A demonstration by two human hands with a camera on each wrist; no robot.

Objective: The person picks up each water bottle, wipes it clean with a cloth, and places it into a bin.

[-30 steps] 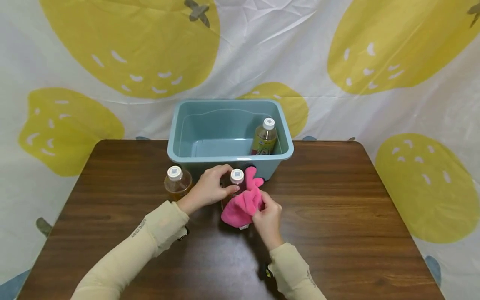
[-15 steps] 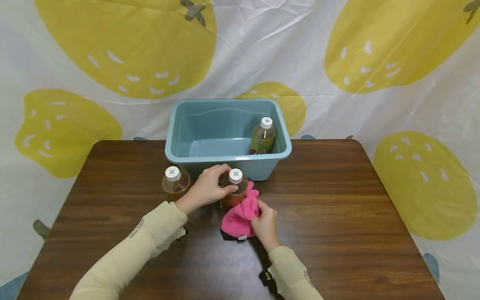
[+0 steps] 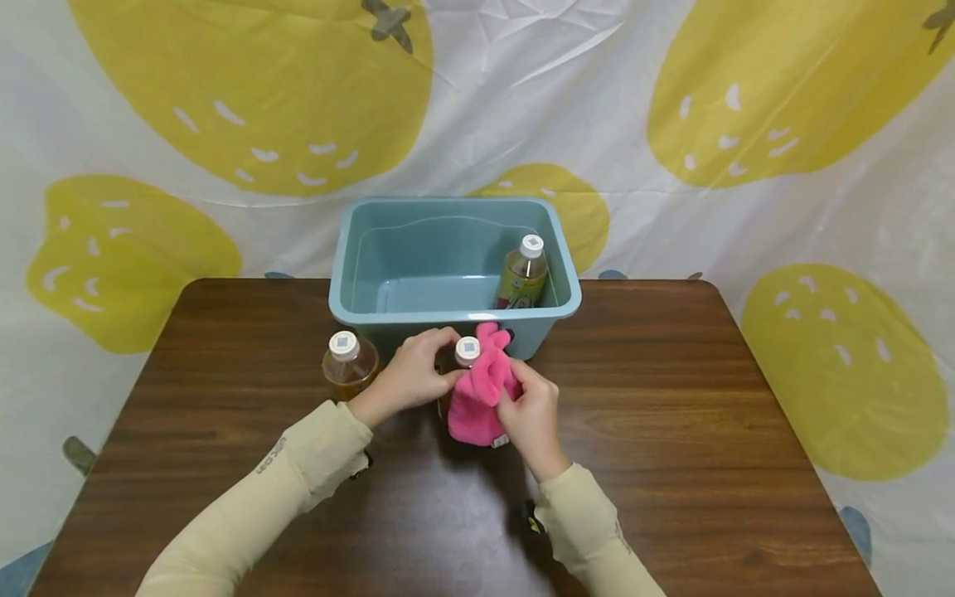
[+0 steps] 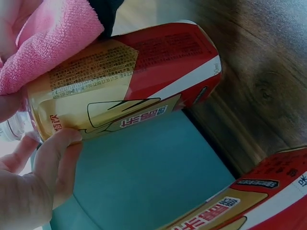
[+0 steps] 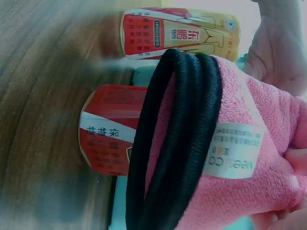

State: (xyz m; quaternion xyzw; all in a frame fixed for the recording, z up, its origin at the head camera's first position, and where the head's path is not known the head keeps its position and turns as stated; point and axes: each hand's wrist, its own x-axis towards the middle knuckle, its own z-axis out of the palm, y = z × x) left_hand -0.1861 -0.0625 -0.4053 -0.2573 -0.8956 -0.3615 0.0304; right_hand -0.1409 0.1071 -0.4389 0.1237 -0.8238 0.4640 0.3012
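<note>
In the head view my left hand point(image 3: 409, 375) grips a white-capped drink bottle point(image 3: 467, 351) near its neck, in front of the blue-green bin. Its red and gold label point(image 4: 168, 67) shows in the left wrist view, thumb and fingers around the upper end. My right hand point(image 3: 533, 414) pinches a bunched pink cloth point(image 3: 477, 414) against the bottle's right side, covering much of it. The right wrist view shows the cloth's dark trimmed edge point(image 5: 175, 139) and white tag point(image 5: 235, 151), with the bottle's red base point(image 5: 108, 132) sticking out beyond.
The bin point(image 3: 418, 318) stands at the table's back edge with a green-labelled bottle point(image 3: 524, 278) upright in its right end. Another white-capped bottle point(image 3: 351, 365) stands left of my left hand, by the bin's front corner. A patterned curtain point(image 3: 552, 91) hangs behind the wooden table point(image 3: 671, 431).
The pink cloth slid down the bottle toward me, baring its upper part, then went back up over it with my right hand. My left hand has kept its grip in place.
</note>
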